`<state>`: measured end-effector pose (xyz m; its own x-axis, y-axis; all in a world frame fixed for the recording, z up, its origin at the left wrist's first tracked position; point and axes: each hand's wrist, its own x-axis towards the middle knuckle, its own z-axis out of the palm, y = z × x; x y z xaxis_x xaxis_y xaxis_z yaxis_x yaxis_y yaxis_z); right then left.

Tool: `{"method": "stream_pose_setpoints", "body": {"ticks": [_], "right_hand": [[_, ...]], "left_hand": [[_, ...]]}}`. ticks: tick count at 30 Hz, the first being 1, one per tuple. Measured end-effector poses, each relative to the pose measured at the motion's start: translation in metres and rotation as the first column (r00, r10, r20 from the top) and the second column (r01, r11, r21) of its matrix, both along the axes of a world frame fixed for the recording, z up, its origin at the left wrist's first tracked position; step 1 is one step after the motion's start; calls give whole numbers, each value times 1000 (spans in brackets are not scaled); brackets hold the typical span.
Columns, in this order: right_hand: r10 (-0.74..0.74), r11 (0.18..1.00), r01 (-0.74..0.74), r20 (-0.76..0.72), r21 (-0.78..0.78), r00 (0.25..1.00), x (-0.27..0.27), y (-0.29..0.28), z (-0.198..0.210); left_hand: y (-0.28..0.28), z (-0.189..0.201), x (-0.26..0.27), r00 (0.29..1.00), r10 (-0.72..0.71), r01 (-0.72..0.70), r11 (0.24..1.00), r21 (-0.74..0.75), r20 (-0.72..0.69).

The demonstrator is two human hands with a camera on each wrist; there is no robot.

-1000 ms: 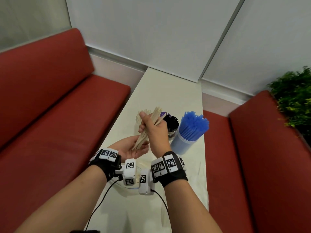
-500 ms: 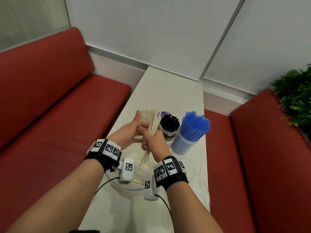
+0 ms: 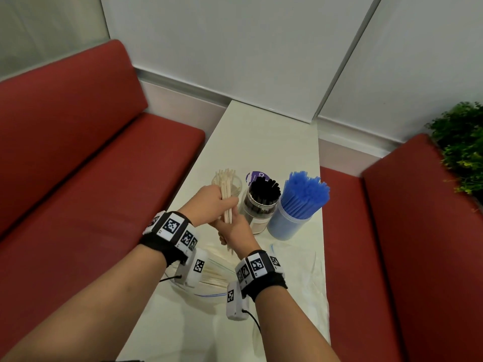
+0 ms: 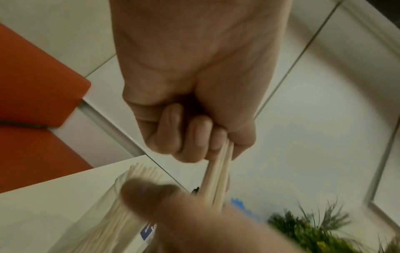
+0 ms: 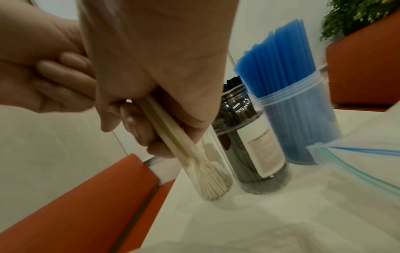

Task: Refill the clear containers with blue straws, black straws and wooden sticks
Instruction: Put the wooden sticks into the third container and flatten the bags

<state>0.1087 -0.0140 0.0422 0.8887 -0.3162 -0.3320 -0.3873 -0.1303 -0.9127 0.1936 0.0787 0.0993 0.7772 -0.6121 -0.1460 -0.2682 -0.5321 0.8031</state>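
A bundle of wooden sticks [image 3: 226, 197] stands almost upright just in front of the clear stick container [image 3: 236, 182], which holds several sticks. My left hand [image 3: 212, 203] grips the bundle's upper part, fingers [image 4: 184, 137] curled round it. Just below, my right hand [image 3: 233, 230] grips the lower part [image 5: 173, 142]; the stick ends poke out beneath it. To the right stand a jar of black straws [image 3: 262, 202] and a container packed with blue straws [image 3: 296, 207]. The right wrist view shows the stick container [image 5: 211, 172], black jar [image 5: 251, 147] and blue container [image 5: 294, 113] side by side.
A clear zip bag of wooden sticks [image 3: 217, 274] lies on the white table [image 3: 264, 142] under my wrists. Loose clear plastic [image 3: 300, 270] lies at the right. Red benches [image 3: 78, 178] flank the narrow table; a green plant [image 3: 462, 150] sits at the right.
The bundle has swung from slanted to nearly upright and moved forward towards the stick container. My left hand went from under the bundle to gripping its top; my right hand now holds lower down.
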Motion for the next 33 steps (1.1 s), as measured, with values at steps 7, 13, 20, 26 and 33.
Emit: {"method": "stream_pose_setpoints", "body": {"ticks": [7,13,20,26,33], "right_hand": [[258,960,-278,-299,-26,919,-21,8,-35],[523,453,-751,-539,-480,660,-42,42,-77],[515,230,-722,-548,-653,660,-59,56,-117],[447,294,-703,-557,-648,700,-56,64,-131],[416,321,-699,-568,-639,710,-53,63,-128]], "left_hand": [[-1,49,38,999,32,-27,984,-176,25],[-18,62,69,975,155,-111,960,-257,157],[-32,15,81,968,243,-219,941,-258,64],[-39,-27,86,984,172,-170,984,-57,48],[-35,-44,82,996,79,-74,987,145,-28]]}}
